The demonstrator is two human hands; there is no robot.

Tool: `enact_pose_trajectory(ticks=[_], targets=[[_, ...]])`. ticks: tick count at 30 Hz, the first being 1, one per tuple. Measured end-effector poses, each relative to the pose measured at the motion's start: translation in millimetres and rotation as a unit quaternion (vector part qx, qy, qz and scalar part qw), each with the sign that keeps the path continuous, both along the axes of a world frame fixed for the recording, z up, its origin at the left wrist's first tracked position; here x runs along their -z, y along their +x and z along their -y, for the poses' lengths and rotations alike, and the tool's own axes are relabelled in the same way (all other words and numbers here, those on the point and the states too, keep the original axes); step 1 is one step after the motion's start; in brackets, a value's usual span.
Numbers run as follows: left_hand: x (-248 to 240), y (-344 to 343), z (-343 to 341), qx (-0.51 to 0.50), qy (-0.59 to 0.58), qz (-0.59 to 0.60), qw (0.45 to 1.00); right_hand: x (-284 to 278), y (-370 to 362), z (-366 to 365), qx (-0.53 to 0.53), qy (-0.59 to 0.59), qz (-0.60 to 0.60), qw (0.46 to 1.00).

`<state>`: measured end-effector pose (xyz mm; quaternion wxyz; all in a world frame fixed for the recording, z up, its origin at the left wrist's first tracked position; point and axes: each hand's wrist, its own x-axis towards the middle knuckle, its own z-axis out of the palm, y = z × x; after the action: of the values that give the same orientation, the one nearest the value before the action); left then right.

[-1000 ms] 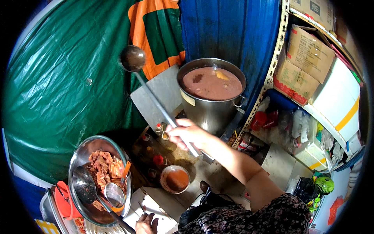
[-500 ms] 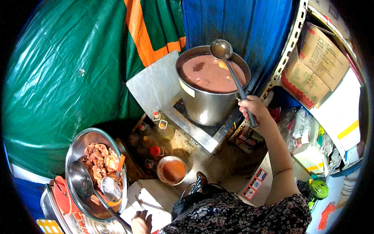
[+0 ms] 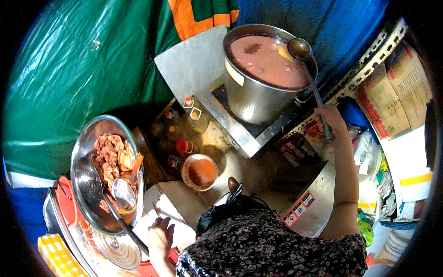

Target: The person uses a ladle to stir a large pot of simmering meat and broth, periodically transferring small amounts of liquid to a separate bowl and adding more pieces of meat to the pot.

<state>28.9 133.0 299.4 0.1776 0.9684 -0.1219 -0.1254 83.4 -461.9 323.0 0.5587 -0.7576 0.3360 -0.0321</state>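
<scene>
My right hand [image 3: 330,119] is closed around the handle of a long metal ladle [image 3: 315,90], whose bowl sits above the far right rim of a tall steel pot [image 3: 253,102]. Pinkish-brown soup [image 3: 265,64] with a yellow patch fills the pot. At the lower left, my left hand [image 3: 160,236] is over a white surface, fingers loosely bent and apart. A thin metal rod [image 3: 156,210] lies near its fingertips. Beside that hand runs the black handle of a perforated skimmer [image 3: 88,177], which rests in a steel basin [image 3: 79,143] of raw-looking meat [image 3: 108,150].
A small strainer-like scoop [image 3: 123,194] also rests in the basin. A bowl of orange-brown sauce [image 3: 201,172] and several capped bottles [image 3: 184,147] stand before the metal stove [image 3: 249,144]. Cardboard boxes [image 3: 387,97] fill a rack at right; green tarpaulin [image 3: 106,60] hangs at left.
The view has shifted, so the pot appears higher and farther right. Relative to the pot, the ladle's bowl has moved right along the far rim. More of my left hand shows.
</scene>
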Motion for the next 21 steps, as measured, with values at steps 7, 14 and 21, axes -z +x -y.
enact_pose_trajectory(ticks=[7, 14, 21], targets=[[8, 1, -8, 0.0, 0.018, -0.003, 1.0, -3, 5, -3, -0.009, 0.088, 0.026, 0.996], [11, -1, -14, 0.006, -0.001, 0.004, 1.0, -8, -2, -18, -0.009, 0.197, 0.031, 0.98], [58, -9, -60, 0.01, 0.104, -0.047, 0.993, 17, 41, -62, -0.003, 0.324, 0.042, 0.945]])
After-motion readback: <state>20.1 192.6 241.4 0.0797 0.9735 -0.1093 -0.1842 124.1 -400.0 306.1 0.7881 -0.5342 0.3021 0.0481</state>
